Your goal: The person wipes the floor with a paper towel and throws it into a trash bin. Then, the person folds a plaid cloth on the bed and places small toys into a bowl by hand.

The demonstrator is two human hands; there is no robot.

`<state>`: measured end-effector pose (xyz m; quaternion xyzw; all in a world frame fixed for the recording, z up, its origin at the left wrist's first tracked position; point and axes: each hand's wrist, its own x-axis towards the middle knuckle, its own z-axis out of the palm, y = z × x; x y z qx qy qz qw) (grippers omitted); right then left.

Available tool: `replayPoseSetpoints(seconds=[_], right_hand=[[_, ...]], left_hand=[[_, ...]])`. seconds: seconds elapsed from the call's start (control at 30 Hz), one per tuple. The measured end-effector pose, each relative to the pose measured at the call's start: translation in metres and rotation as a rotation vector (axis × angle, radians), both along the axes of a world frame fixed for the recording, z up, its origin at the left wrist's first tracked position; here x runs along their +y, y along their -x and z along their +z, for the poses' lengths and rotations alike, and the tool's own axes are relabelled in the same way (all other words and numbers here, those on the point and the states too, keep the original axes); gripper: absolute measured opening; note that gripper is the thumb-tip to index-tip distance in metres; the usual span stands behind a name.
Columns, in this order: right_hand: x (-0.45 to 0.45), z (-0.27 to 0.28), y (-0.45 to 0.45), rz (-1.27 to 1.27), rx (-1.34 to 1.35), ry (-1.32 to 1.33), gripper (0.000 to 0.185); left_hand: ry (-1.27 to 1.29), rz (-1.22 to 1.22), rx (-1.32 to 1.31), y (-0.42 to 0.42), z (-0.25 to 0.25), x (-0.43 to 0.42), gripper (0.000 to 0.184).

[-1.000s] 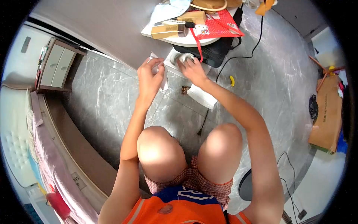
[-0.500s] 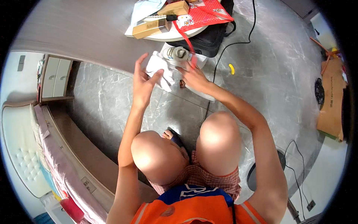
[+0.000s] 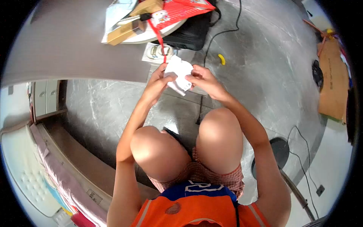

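A crumpled white sheet [image 3: 180,73], with small dark print near its lower corner, is held up above the floor. My left hand [image 3: 155,84] pinches its left edge between thumb and fingers. On the opposite edge, my right hand [image 3: 207,82] grips it with the thumb on top. Just beyond the sheet, a small pale shoe [image 3: 154,52] lies on white paper beside the grey panel. A red strap [image 3: 160,38] hangs down across the shoe from the round white surface.
Boxes [image 3: 126,32] and a red patterned bag [image 3: 177,13] lie on the round white surface, above a black bag [image 3: 188,36]. A black cable [image 3: 223,31] and a yellow banana-shaped item [image 3: 221,59] are on the floor. A cardboard box [image 3: 332,81] stands far right.
My right hand has left the shoe and taken hold of the white sheet's right edge. My left hand has closed on its left edge. The view has shifted.
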<state>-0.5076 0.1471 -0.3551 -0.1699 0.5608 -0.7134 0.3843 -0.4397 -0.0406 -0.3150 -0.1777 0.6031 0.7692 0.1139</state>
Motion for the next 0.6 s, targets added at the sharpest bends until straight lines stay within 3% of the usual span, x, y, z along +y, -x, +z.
replayPoseSetpoints(seconds=[0.17, 0.3, 0.37, 0.4, 0.5, 0.57, 0.6], right_hand=[[0.008, -0.004, 0.001, 0.074, -0.045, 0.054, 0.023], [0.036, 0.087, 0.025, 0.09, 0.054, 0.019, 0.033], [0.039, 0.128, 0.045, -0.092, 0.11, 0.185, 0.039], [0.035, 0.149, 0.063, -0.139, 0.16, 0.138, 0.04], [-0.002, 0.202, 0.111, -0.276, 0.327, 0.074, 0.017], [-0.033, 0.198, 0.155, -0.212, 0.548, 0.236, 0.018], [-0.058, 0.198, 0.183, -0.18, 0.297, 0.32, 0.015]], left_hand=[[0.25, -0.21, -0.061, -0.012, 0.008, -0.004, 0.042], [0.144, -0.308, 0.054, -0.018, 0.04, -0.015, 0.041], [0.103, -0.303, 0.105, -0.017, 0.047, -0.021, 0.038], [0.115, -0.299, 0.13, -0.014, 0.046, -0.02, 0.035], [0.164, -0.219, 0.079, -0.012, 0.035, -0.018, 0.03], [0.191, -0.224, 0.076, -0.01, 0.035, -0.016, 0.028], [0.187, -0.217, 0.074, -0.01, 0.034, -0.014, 0.027]])
